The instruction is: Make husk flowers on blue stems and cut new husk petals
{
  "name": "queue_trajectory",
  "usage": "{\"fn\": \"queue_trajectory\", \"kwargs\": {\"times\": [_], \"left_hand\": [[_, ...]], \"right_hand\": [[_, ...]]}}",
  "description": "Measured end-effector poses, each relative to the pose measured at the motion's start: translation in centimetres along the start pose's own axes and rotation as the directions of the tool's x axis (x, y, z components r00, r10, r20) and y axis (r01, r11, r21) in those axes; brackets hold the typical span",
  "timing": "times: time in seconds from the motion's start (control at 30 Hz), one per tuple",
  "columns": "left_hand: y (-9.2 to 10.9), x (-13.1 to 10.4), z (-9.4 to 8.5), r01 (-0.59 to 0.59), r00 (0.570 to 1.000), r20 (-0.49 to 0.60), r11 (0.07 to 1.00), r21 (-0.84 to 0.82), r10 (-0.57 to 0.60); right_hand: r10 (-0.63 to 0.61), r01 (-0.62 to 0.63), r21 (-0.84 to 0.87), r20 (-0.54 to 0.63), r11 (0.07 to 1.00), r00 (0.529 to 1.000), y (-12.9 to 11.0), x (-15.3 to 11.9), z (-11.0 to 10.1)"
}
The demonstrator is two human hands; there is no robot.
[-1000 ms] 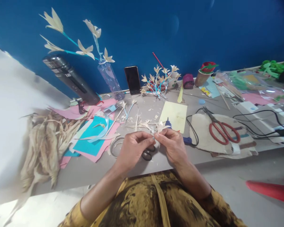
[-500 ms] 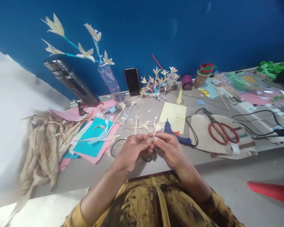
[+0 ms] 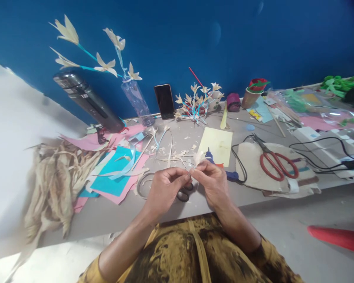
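Above the table's front edge, my left hand (image 3: pixel 165 188) and my right hand (image 3: pixel 215 184) meet at the fingertips. Between my right thumb and fingers is a small pale flower (image 3: pixel 198 158) of dried husk, its petals pointing away from me. My left thumb and forefinger pinch at the flower's lower end; the stem there is mostly hidden. Below my hands lie dark-handled scissors (image 3: pixel 183 195), partly covered. A blue glue gun (image 3: pixel 209 155) lies just beyond my right hand, which hides part of it. Left of my left hand is a grey ring (image 3: pixel 141 185).
Dried husks (image 3: pixel 51 192) and blue paper (image 3: pixel 113 179) lie left. Red-handled scissors (image 3: pixel 279 165) rest on a cloth (image 3: pixel 246 173) at right, near corded power strips (image 3: pixel 312 147). A flask (image 3: pixel 88 102), a bottle (image 3: pixel 137 102) of flowers and a phone (image 3: pixel 164 102) line the wall.
My right hand has turned and shifted slightly right, tilting the flower rightward and covering more of the glue gun. My left hand stays nearly in place, fingertips still pinched.
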State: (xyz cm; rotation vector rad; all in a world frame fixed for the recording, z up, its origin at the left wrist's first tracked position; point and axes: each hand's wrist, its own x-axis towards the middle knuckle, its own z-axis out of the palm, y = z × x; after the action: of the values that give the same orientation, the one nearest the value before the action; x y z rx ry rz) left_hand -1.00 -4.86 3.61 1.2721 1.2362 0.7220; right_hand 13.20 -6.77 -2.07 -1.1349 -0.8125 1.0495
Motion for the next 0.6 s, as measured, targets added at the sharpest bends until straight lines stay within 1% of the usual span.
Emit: {"fn": "queue_trajectory", "kwargs": {"times": [0.07, 0.13, 0.2, 0.23, 0.3, 0.33, 0.37, 0.4, 0.47, 0.53, 0.6], "left_hand": [[-0.1, -0.1, 0.0, -0.016, 1.0, -0.023, 1.0, 0.021, 0.017], [-0.3, -0.1, -0.1, -0.005, 1.0, -0.013, 1.0, -0.01, 0.005], [-0.7, 0.1, -0.1, 0.056, 0.997, 0.057, 0.99, -0.129, -0.049], [-1.0, 0.2, -0.2, 0.101, 0.991, 0.106, 0.974, -0.204, -0.08], [-1.5, 0.4, -0.2, 0.178, 0.975, 0.185, 0.929, -0.326, -0.122], [-1.6, 0.5, -0.3, 0.204, 0.969, 0.207, 0.911, -0.359, -0.136], [-1.8, 0.6, -0.3, 0.22, 0.965, 0.216, 0.901, -0.375, -0.146], [-1.8, 0.6, -0.3, 0.227, 0.964, 0.216, 0.898, -0.376, -0.153], [-1.6, 0.6, -0.3, 0.199, 0.972, 0.185, 0.923, -0.329, -0.144], [-1.2, 0.5, -0.4, 0.108, 0.989, 0.119, 0.973, -0.203, -0.085], [-0.8, 0.4, -0.5, 0.007, 0.998, 0.059, 0.999, -0.049, -0.004]], "right_hand": [[0.019, -0.02, -0.027, -0.019, 0.999, 1.0, -0.1, 0.0, 0.1], [0.077, -0.077, -0.013, 0.016, 0.997, 0.997, -0.3, 0.1, 0.0], [0.142, -0.152, 0.078, 0.127, 0.985, 0.982, -0.5, 0.1, -0.2], [0.169, -0.199, 0.134, 0.208, 0.971, 0.963, -0.6, 0.1, -0.4], [0.203, -0.29, 0.201, 0.364, 0.936, 0.909, -0.6, 0.1, -0.6], [0.206, -0.312, 0.211, 0.411, 0.926, 0.888, -0.6, 0.1, -0.7], [0.202, -0.316, 0.211, 0.432, 0.925, 0.879, -0.5, 0.1, -0.7], [0.194, -0.306, 0.214, 0.425, 0.928, 0.884, -0.4, 0.1, -0.7], [0.184, -0.278, 0.231, 0.36, 0.932, 0.915, -0.1, 0.1, -0.5], [0.188, -0.259, 0.243, 0.279, 0.935, 0.942, 0.1, 0.2, -0.3], [0.16, -0.2, 0.208, 0.195, 0.958, 0.968, 0.1, 0.3, -0.1]]}}
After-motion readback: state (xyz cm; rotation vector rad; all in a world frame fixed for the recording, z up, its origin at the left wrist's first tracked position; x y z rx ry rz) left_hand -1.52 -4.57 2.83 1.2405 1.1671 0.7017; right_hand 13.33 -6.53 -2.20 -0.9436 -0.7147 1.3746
